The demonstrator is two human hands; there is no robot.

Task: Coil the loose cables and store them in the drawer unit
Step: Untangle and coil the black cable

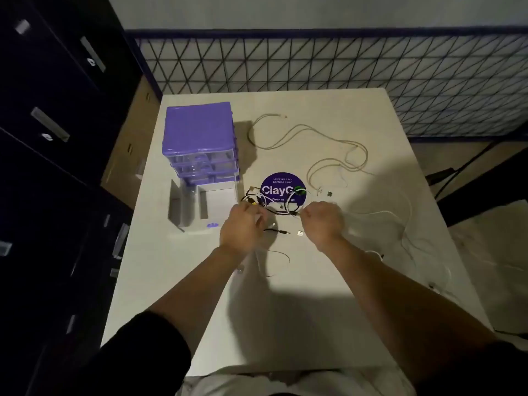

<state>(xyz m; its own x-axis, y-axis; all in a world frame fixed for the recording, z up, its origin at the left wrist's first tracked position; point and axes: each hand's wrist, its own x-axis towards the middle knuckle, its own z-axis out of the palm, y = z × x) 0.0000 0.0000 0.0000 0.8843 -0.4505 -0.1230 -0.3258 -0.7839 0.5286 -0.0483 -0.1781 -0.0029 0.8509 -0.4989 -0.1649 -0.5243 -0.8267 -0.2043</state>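
Fingers [258, 221] of both hands were curled, pinching the tangled bundle of thin black and white cables [274, 202] stretched left-to-right between them above the white bench [314, 324], with the clear pulled-out drawer [204, 208] nearest the left hand [240, 227].

A white bench [314, 324] carries everything. At its far left stands the purple drawer unit [198, 130], with a clear drawer [204, 208] pulled out in front of it. A round purple sticker [278, 184] marks the middle. A beige cable [308, 138] sprawls across the far side, a white cable [400, 224] trails right, and a short black cable [277, 231] lies near centre.
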